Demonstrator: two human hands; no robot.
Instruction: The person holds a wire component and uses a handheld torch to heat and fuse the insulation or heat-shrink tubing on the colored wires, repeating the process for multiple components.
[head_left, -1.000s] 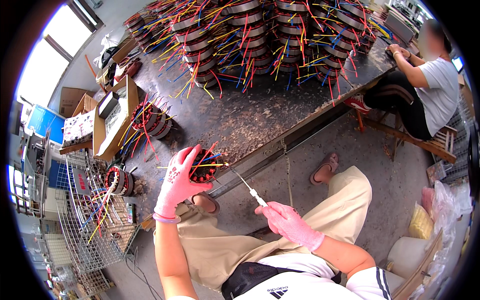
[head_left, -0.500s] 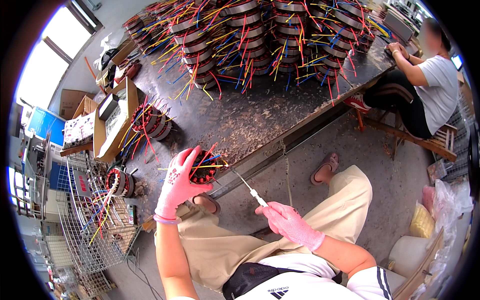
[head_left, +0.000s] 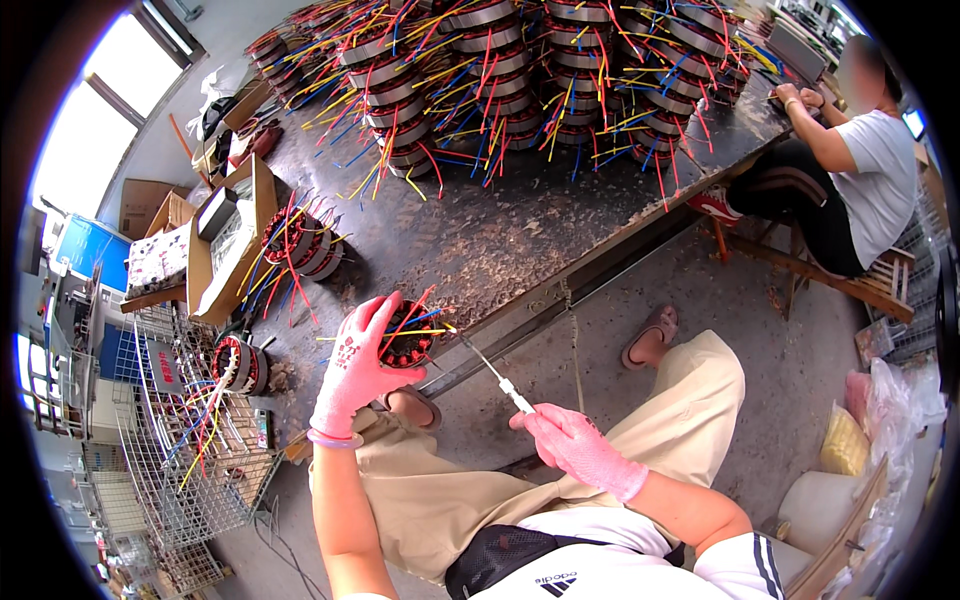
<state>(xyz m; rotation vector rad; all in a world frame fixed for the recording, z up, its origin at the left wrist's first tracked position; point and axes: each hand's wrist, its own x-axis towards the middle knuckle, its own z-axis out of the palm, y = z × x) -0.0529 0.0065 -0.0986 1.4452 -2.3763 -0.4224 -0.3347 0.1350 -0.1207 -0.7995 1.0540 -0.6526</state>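
My left hand (head_left: 355,370), in a pink glove, is wrapped round the side of a motor stator (head_left: 408,348) at the table's near edge. Red windings line the ring, and red, yellow and blue leads stick out from it. My right hand (head_left: 580,447), also gloved in pink, is closed on the white handle of a thin metal pick (head_left: 514,394). The pick's shaft slants up to the left, and its tip is near the stator's right side by the lead ends. Whether the tip touches a lead, I cannot tell.
Tall stacks of wired stators (head_left: 490,70) stand along the far side of the dark table (head_left: 480,235). More stators (head_left: 303,247) and a cardboard box (head_left: 262,195) lie to the left, above a wire rack (head_left: 190,490). A seated person (head_left: 850,150) works at the right.
Both my hands, the stator and the pick stay practically where they were. The seated person's hands have shifted slightly.
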